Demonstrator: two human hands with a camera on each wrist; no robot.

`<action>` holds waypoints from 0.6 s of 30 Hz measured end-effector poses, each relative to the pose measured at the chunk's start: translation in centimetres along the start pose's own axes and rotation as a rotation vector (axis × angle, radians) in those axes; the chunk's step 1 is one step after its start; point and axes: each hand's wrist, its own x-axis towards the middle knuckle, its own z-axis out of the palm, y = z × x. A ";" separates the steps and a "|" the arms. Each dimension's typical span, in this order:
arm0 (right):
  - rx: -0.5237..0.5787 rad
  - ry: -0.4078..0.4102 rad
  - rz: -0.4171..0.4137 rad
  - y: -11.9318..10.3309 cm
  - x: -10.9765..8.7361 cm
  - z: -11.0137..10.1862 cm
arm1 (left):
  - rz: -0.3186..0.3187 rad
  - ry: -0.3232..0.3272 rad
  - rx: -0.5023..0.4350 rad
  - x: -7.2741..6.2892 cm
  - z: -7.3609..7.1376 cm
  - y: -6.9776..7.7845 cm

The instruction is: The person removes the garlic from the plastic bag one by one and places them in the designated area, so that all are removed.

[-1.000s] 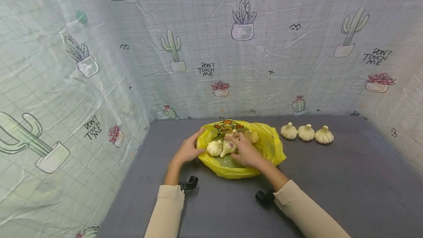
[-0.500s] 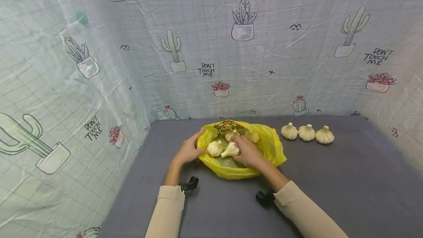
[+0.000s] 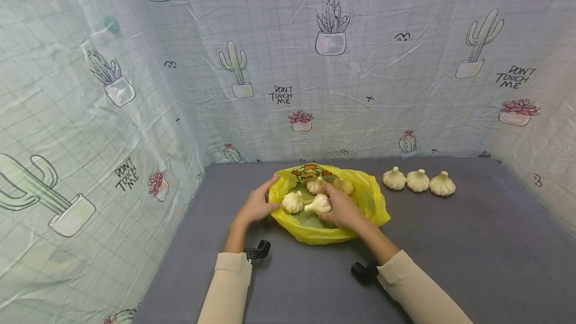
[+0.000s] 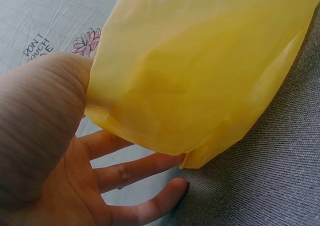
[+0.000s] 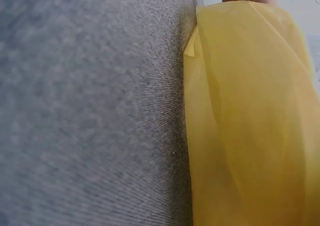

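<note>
A yellow plastic bag lies wide-mouthed on the grey table, with several garlic bulbs inside. My left hand grips its left rim, thumb over the edge and fingers along the outside; the left wrist view shows the fingers under the yellow film. Inside the bag, my right hand holds a garlic bulb by its rounded end, stem pointing left. Another garlic bulb sits left of it, and two more, a nearer one and one at the right, lie behind. In the right wrist view the bag wall hides the right hand.
Three garlic bulbs stand in a row right of the bag: left, middle and right. A cactus-print curtain rises behind the table and along its sides.
My right hand has taken hold of the garlic bulb in the bag and shifted it slightly right, its stem turning to point left. The left hand stays on the rim.
</note>
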 end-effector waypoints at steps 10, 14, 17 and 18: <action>0.097 0.010 0.021 0.3 -1.2 -0.9 | 0.020 -0.013 -0.006 0.6 0.4 -0.2; 0.147 0.004 0.016 -0.4 -1.7 -1.5 | 0.015 -0.014 -0.016 0.5 0.2 -0.3; 0.181 0.005 -0.001 -1.1 -2.2 -2.1 | 0.012 -0.009 -0.021 0.3 0.1 -0.5; 0.189 0.007 -0.009 -1.3 -2.3 -2.3 | 0.009 -0.007 -0.021 0.2 0.0 -0.6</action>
